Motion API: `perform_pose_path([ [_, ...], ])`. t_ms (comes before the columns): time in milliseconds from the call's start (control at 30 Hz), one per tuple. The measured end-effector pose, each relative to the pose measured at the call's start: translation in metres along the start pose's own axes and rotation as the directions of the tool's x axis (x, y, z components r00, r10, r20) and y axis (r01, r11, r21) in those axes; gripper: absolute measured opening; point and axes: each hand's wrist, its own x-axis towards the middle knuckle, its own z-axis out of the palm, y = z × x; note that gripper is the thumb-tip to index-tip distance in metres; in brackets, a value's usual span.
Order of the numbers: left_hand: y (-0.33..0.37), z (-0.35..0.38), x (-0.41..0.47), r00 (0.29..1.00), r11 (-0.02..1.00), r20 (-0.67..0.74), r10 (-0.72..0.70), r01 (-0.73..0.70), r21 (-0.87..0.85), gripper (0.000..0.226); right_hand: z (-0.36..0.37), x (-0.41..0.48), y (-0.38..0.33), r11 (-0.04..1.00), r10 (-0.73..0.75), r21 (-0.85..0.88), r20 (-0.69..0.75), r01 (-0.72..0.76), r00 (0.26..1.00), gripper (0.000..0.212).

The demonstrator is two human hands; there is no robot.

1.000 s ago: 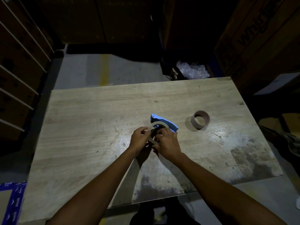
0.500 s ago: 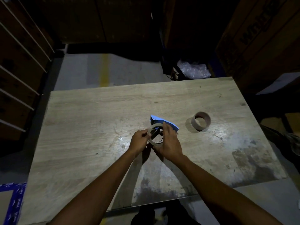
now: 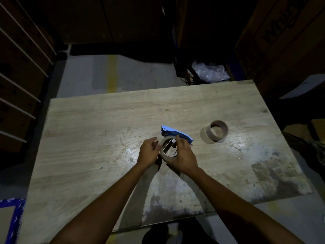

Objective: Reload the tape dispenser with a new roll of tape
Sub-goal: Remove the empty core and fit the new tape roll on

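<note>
Centrally, right hand (image 3: 184,156) clamped on tape roll (image 3: 168,147) in blue dispenser (image 3: 175,133), left hand (image 3: 148,152) fingers apart

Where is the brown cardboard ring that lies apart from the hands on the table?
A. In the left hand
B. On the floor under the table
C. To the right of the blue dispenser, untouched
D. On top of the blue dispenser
C: the brown cardboard ring stands alone on the table, right of the blue dispenser, and neither the left hand nor the right hand touches it.
</note>
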Motion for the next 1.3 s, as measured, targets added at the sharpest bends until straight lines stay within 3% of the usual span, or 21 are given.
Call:
perform_pose_path([
  [133, 0.001, -0.002, 0.017, 0.998, 0.997, -0.020, 0.059, -0.058, 0.045, 0.048, -0.007, 0.003, 0.007, 0.998, -0.026, 0.051, 0.051, 0.024, 0.998, 0.111],
  [267, 0.015, -0.006, 0.036, 0.979, 0.978, 0.151, 0.136, -0.157, 0.137, 0.057, -0.014, 0.007, 0.016, 0.991, -0.039, 0.129, 0.057, 0.031, 0.998, 0.111],
  [333, 0.022, -0.005, 0.042, 0.968, 0.978, 0.201, 0.151, -0.176, 0.112, 0.056, -0.018, 0.008, 0.018, 0.984, -0.007, 0.181, -0.002, 0.007, 1.000, 0.101],
  [400, 0.027, -0.002, 0.045, 0.967, 0.982, 0.200, 0.156, -0.173, 0.074, 0.055, -0.025, 0.009, 0.018, 0.973, -0.017, 0.227, -0.061, 0.031, 0.998, 0.085],
  [533, 0.028, 0.003, 0.056, 0.985, 0.987, 0.127, 0.117, -0.129, 0.094, 0.055, -0.037, 0.013, 0.026, 0.964, -0.091, 0.243, -0.073, 0.106, 0.993, 0.075],
  [700, 0.028, 0.007, 0.070, 0.988, 0.968, 0.105, 0.111, -0.132, 0.214, 0.048, -0.051, 0.025, 0.046, 0.961, -0.083, 0.262, -0.028, 0.087, 0.996, 0.083],
  [800, 0.030, 0.009, 0.073, 0.992, 0.981, 0.085, 0.090, -0.104, 0.165, 0.036, -0.063, 0.030, 0.053, 0.930, -0.089, 0.361, 0.026, 0.073, 0.996, 0.074],
  [933, 0.032, 0.005, 0.072, 0.988, 0.999, 0.152, 0.022, -0.029, 0.042, 0.039, -0.071, 0.040, 0.069, 0.909, -0.061, 0.417, 0.101, 0.013, 0.993, 0.083],
  [1033, 0.036, 0.002, 0.074, 0.981, 1.000, 0.193, 0.019, -0.020, 0.007, 0.041, -0.078, 0.048, 0.078, 0.896, -0.083, 0.444, 0.152, 0.007, 0.985, 0.076],
  [1200, 0.047, -0.004, 0.076, 0.972, 0.990, 0.231, -0.044, 0.073, -0.118, 0.038, -0.084, 0.055, 0.082, 0.912, -0.201, 0.380, 0.091, 0.153, 0.975, 0.045],
  [1300, 0.051, -0.010, 0.075, 0.969, 0.964, 0.232, -0.081, 0.136, -0.230, 0.035, -0.089, 0.055, 0.075, 0.906, -0.251, 0.362, 0.044, 0.218, 0.967, 0.037],
])
